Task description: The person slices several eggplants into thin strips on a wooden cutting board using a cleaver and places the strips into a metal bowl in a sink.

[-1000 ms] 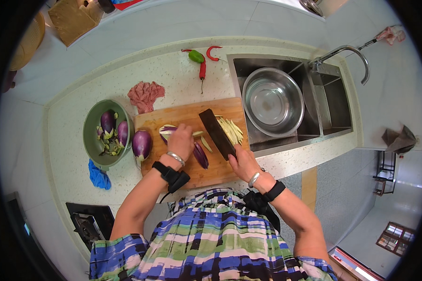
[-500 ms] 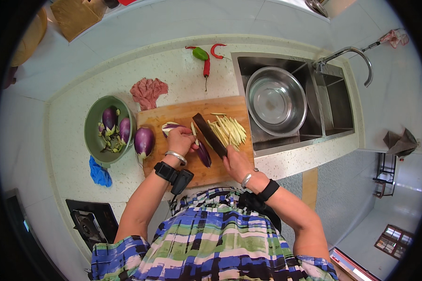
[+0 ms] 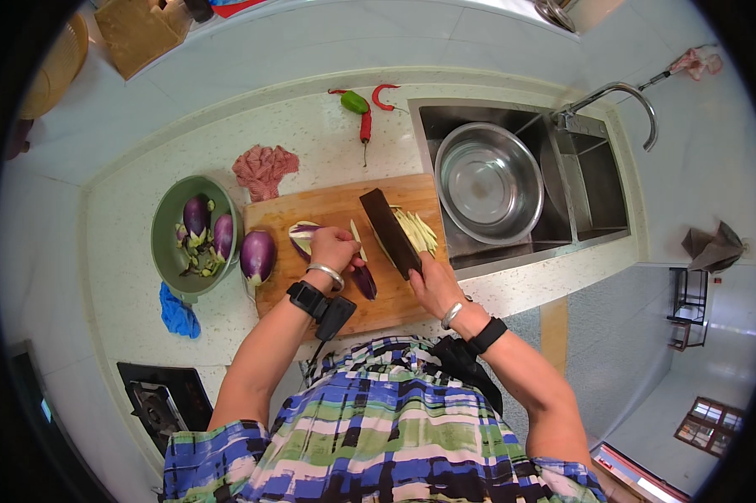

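Note:
In my right hand (image 3: 435, 285) is the handle of a dark, broad-bladed kitchen knife (image 3: 390, 233). Its blade slants across the cutting board (image 3: 311, 293) and covers part of a heap of pale eggplant strips (image 3: 420, 232). My left hand (image 3: 336, 249) is closed, its fingertips at a thin pale-cut eggplant slice (image 3: 358, 239). Beneath and beside those fingers lies a purple eggplant piece (image 3: 363, 283). Another cut eggplant piece (image 3: 301, 237) rests left of my left hand, partly hidden by it. A whole eggplant (image 3: 258, 256) sits at the board's left edge.
A green basin (image 3: 161, 260) with eggplants and trimmed tops stands at left, beside a blue cloth (image 3: 179, 312). Behind the board lie a red checked cloth (image 3: 264, 172), a green pepper (image 3: 354, 102) and red chillies (image 3: 366, 127). Right, a steel bowl (image 3: 524, 220) sits in the sink (image 3: 560, 248).
My right hand and the knife have shifted right, so the blade now covers more of the strips. My left hand has moved slightly right, still at the eggplant.

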Motion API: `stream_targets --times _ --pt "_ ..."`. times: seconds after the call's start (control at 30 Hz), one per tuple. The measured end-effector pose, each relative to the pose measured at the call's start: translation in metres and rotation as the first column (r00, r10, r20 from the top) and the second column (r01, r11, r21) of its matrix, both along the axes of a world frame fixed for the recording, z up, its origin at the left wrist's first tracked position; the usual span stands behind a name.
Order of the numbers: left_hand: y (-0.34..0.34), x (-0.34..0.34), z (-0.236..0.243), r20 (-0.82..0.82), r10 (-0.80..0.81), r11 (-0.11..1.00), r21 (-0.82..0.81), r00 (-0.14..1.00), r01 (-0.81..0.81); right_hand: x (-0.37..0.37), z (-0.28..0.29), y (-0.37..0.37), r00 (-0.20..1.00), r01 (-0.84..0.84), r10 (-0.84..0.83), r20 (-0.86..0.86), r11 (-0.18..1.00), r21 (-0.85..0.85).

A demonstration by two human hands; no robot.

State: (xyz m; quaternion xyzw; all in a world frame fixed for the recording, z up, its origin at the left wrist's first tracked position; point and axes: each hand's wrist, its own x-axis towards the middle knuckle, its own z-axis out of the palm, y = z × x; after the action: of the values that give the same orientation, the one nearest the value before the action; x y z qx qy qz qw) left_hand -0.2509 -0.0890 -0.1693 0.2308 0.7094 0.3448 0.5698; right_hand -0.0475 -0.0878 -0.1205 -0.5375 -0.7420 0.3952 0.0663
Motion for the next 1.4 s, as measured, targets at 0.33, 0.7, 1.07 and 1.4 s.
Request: stream_targets --times 0.33,0.7,1.07,1.4 --pt "0.017 0.013 -0.004 -0.331 -0.115 0.993 -0.025 0.937 0.114 0.001 -0.003 -0.006 1.0 0.016 -0.017 -0.022 0.999 -0.052" --pt "0.011 0.009 -0.011 -0.119 0.017 0.999 -0.049 0.993 -0.023 -0.004 0.004 -0.006 1.0 -0.029 0.029 -0.002 0.997 -0.074" --pt "0.015 0.01 -0.007 -0.109 -0.002 0.997 -0.072 0.994 -0.005 -0.008 0.008 -0.007 0.998 -0.058 0.059 0.012 0.996 -0.072" --pt "0.016 0.001 -0.015 -0.082 -0.11 0.992 -0.068 0.991 0.105 -0.012 0.005 0.001 0.993 -0.121 0.121 0.011 0.992 -0.041"
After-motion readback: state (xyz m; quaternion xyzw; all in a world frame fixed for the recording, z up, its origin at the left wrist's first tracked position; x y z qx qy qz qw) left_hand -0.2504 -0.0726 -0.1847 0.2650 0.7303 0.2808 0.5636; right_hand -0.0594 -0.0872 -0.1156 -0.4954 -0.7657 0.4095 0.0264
